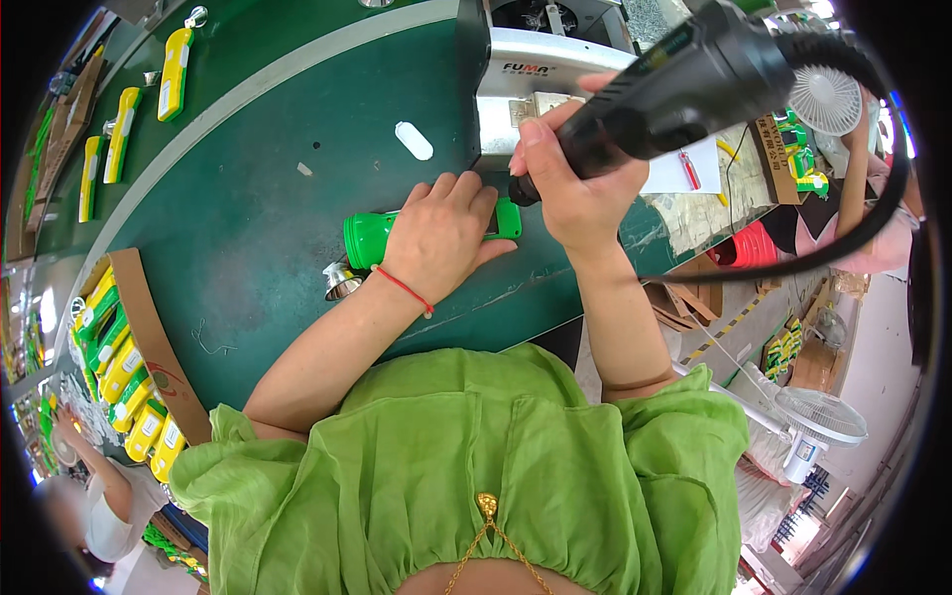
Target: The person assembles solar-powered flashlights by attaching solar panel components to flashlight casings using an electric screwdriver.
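Note:
A green plastic flashlight housing (365,241) lies on its side on the green table. My left hand (436,233) is closed over its middle, pressing it down, and hides much of it. In my right hand (587,188) is a black electric screwdriver (684,89), tilted with its nose down at the housing's right end. Whether the tip touches a screw cannot be made out. A shiny metal reflector (340,283) rests beside the wide end of the housing, near my left wrist. Farther back on the table lies a white oval piece (414,141).
A grey-white machine (540,74) stands at the back. The screwdriver's thick black cable (793,263) loops down on the right. At left are a cardboard box (159,342) of yellow and green flashlights and several yellow ones (176,74) beyond a curved strip. White paper (674,171) lies right.

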The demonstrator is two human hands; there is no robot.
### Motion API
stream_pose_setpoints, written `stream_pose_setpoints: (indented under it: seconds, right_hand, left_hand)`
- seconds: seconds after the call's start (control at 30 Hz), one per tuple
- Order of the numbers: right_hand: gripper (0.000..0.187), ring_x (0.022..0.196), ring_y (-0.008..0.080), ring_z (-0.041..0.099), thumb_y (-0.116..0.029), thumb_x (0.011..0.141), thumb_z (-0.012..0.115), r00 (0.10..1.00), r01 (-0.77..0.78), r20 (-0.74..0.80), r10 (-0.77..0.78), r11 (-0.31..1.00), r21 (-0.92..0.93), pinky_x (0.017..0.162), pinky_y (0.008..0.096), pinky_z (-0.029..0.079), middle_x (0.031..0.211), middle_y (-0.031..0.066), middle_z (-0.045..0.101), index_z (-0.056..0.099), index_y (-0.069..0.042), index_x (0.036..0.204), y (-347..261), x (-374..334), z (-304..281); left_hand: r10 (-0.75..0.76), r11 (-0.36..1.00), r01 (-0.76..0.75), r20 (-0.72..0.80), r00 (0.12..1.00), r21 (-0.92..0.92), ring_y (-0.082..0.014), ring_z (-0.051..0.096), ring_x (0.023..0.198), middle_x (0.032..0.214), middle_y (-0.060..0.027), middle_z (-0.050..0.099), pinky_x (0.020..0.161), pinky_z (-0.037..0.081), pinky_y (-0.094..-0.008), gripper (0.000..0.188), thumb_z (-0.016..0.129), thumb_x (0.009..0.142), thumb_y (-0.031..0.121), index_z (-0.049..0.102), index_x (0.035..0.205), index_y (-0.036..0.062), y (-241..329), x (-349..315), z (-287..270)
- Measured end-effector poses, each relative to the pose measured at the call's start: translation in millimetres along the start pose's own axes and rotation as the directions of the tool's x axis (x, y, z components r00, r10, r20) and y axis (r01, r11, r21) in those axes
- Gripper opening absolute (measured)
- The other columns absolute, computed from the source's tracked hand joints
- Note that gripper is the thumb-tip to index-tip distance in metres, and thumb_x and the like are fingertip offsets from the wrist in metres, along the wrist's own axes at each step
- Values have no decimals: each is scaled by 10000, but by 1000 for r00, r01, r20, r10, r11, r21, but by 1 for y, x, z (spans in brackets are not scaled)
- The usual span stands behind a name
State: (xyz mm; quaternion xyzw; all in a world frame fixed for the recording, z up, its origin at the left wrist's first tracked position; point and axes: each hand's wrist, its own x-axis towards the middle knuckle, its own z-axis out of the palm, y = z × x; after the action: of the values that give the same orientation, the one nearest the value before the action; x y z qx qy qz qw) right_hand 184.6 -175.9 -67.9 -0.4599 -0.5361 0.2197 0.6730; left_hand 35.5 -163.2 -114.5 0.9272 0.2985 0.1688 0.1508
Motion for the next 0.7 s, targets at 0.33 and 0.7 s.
stream_pose_setpoints:
  seconds: [0.33, 0.7]
  right_hand:
    - [527, 581, 133, 600, 113, 815, 625, 998, 49, -43, -55, 989, -138, 554, 254, 502, 727, 89, 613, 336, 29, 1247, 7, -11, 5]
    - [608, 564, 140, 582, 101, 830, 587, 994, 94, 70, -84, 983, -160, 523, 256, 492, 714, 93, 586, 245, 27, 1327, -3, -16, -4]
  left_hand:
    - [-19, 1000, 19, -22, 1000, -22, -228, 537, 812, 887, -53, 525, 703, 444, -355, 501, 740, 730, 408, 609, 1037, 34, 3, -1, -7]
    - [-1, 1000, 2, 52, 999, -17, -240, 560, 858, 928, -59, 564, 715, 437, -371, 476, 746, 737, 337, 605, 1086, 44, 0, -7, -15]
